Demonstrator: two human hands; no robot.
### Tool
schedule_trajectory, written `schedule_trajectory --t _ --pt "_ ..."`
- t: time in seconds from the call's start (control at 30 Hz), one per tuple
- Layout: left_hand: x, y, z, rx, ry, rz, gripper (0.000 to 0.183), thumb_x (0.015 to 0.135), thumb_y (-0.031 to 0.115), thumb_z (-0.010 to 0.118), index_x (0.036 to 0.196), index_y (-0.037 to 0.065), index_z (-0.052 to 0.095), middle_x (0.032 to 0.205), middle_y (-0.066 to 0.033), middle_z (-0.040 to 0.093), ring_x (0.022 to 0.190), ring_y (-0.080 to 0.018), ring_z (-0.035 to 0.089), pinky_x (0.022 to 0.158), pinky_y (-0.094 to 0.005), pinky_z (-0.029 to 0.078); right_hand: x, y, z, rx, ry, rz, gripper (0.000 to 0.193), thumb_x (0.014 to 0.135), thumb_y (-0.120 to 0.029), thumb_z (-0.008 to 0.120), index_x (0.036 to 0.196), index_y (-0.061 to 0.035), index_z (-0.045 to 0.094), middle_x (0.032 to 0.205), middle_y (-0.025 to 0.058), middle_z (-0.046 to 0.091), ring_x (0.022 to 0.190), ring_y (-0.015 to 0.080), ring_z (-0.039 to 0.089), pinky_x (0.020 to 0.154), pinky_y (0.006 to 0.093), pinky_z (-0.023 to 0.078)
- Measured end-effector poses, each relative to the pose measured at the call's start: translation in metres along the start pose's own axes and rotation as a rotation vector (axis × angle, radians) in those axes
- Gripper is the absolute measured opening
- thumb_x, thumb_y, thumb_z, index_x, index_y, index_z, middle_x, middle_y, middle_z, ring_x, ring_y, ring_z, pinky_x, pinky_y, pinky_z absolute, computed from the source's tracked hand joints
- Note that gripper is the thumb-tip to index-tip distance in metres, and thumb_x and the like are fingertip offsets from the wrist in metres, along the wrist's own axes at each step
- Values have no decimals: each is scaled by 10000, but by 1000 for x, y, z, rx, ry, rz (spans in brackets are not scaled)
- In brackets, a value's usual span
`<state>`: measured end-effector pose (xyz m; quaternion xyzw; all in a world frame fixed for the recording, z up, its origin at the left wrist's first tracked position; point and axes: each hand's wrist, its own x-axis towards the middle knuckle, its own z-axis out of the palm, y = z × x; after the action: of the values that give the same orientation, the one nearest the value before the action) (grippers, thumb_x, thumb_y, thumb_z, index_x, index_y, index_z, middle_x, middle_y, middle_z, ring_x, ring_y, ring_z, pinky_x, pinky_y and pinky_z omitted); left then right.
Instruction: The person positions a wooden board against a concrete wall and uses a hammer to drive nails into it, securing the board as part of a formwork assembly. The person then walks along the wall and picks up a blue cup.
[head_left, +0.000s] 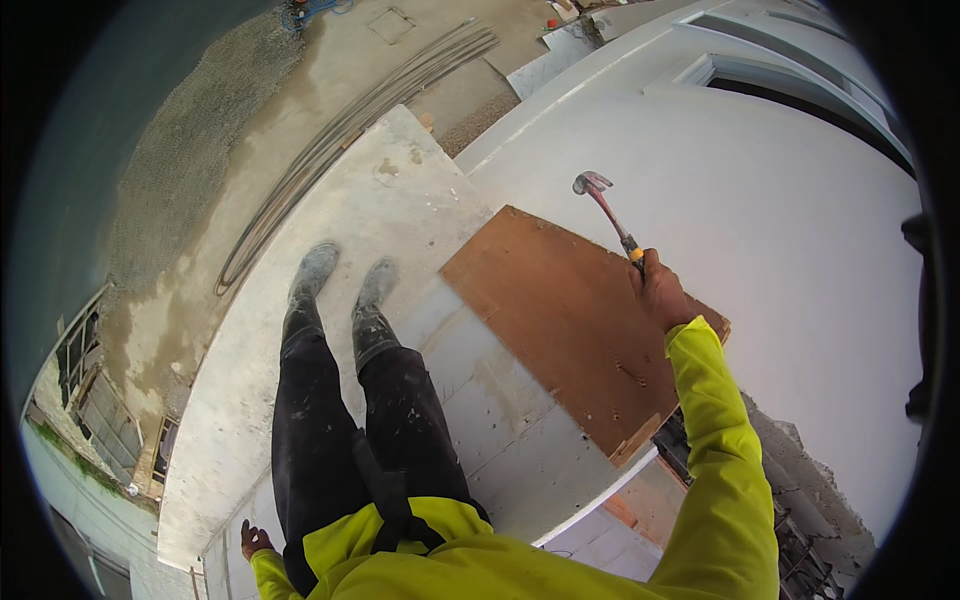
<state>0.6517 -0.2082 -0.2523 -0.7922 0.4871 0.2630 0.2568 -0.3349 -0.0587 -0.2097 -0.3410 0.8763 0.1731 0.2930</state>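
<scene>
My right hand [662, 293] is closed round the black and yellow grip of a claw hammer [612, 216]. The hammer has a worn red shaft, and its grey head points up and away from me, in front of the white wall. Below that hand lies a brown wooden board [575, 320], leaning against or resting beside the wall; which of the two I cannot tell. Down at the lower left hangs my left hand [256, 540], small in view, fingers loosely apart and holding nothing. It is near the edge of the pale ledge [235, 450].
My dusty boots [372, 290] stand on the narrow ledge, with a drop on the left. Far below are long bundled rods [330, 150], a gravel heap [200, 150] and wooden frames [110, 410]. Broken masonry [805, 480] and an opening flank my right arm.
</scene>
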Motion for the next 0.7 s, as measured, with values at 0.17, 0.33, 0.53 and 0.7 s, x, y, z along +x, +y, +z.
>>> schedule_trajectory --t 0.17,0.33,0.53,0.7 --pt "-28 -34 -31 97 79 -40 562 735 37 637 1289 128 608 891 -147 695 811 -248 663 736 -399 541 45 6 67 -318 -172 73 323 962 -315 539 1037 -8 475 890 260 675 823 436 666 735 535 535" --pt "-41 -51 -49 201 78 1 585 721 28 629 1298 121 599 872 -152 701 835 -258 673 758 -395 547 89 -12 56 -231 -156 1 295 961 -283 550 1048 -8 490 854 243 668 762 432 658 672 517 532" --pt "-33 -39 -29 156 86 19 620 746 -39 583 1336 149 569 959 -170 696 852 -269 673 717 -396 554 93 -32 53 138 128 -39 295 972 -277 544 1064 -9 463 813 233 657 717 427 647 607 497 525" --pt "-67 -54 -40 212 86 -37 673 733 -12 604 1377 172 530 963 -158 699 863 -276 678 724 -411 559 83 7 38 -404 -278 19 306 958 -286 561 1019 -11 440 800 252 652 738 426 653 601 495 526"
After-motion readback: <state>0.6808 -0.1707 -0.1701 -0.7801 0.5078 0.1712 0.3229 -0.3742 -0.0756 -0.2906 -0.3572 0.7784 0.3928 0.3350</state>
